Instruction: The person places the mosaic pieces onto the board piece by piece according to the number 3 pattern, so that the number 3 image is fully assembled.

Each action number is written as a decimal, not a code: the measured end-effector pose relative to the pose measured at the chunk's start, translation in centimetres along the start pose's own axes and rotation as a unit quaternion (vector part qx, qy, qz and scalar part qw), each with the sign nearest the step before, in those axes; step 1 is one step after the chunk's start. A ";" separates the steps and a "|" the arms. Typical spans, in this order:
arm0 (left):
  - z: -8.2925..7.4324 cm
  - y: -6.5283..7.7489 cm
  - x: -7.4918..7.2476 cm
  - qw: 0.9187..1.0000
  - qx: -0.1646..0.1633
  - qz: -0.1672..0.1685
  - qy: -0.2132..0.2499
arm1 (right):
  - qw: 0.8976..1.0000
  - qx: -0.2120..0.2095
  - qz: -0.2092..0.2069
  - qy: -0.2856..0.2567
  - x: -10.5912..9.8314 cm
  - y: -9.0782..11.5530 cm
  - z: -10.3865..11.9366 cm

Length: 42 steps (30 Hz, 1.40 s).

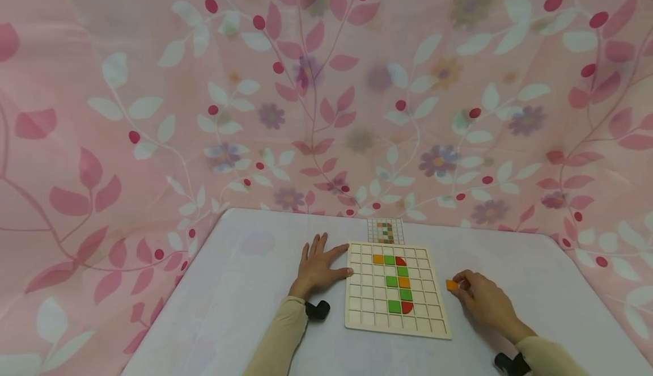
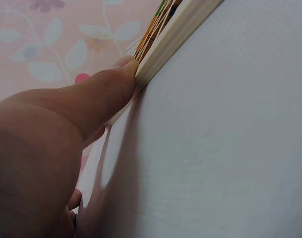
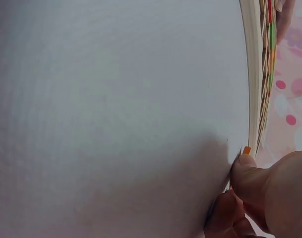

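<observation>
A pale wooden grid board (image 1: 359,308) lies on the table in the head view, with several green square tiles (image 1: 391,281), two orange tiles (image 1: 378,259) and two red rounded-corner tiles (image 1: 406,307) in its cells. My left hand (image 1: 317,268) is at the board's left side, fingers spread, thumb touching the edge; the left wrist view shows the thumb (image 2: 106,94) against the board's side. Just right of the board, my right hand (image 1: 487,302) pinches a small orange tile (image 1: 451,285) between thumb and fingers, low over the table. In the right wrist view only a corner of that tile (image 3: 247,149) shows.
Behind the board lies a grid card (image 1: 372,233) printed with a coloured pattern. The white-covered table (image 1: 229,285) ends at a pink floral cloth (image 1: 316,109) at the back. A black wrist device (image 1: 318,311) sits at the left wrist, another (image 1: 512,363) at the right.
</observation>
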<state>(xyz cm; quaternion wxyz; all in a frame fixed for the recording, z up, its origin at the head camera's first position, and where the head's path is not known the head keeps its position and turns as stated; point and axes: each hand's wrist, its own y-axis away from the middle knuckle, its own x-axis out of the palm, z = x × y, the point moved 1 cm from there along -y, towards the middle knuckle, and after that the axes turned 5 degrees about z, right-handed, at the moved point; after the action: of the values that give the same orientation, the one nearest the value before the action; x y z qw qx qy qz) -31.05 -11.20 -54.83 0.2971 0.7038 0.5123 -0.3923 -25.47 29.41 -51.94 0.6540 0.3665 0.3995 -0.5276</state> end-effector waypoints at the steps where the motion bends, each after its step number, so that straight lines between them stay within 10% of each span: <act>1: 0.0 0.0 0.0 1.000 -0.003 0.001 -0.001 | 1.000 -0.001 0.001 -0.003 0.1 0.0 0.0; 15: 0.7 -0.1 0.6 1.000 -0.008 0.003 0.009 | 0.998 -0.002 -0.005 -0.067 0.9 0.4 0.3; 42: 0.1 -0.1 0.0 1.000 -0.008 0.006 0.003 | 0.990 -0.075 0.016 -0.121 2.4 1.0 7.9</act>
<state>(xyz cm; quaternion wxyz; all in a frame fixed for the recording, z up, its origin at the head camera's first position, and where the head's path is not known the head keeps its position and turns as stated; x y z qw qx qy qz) -31.20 -11.19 -54.91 0.3032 0.7056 0.5124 -0.3843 -23.12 21.52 -50.84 0.7317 0.2556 0.3500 -0.5262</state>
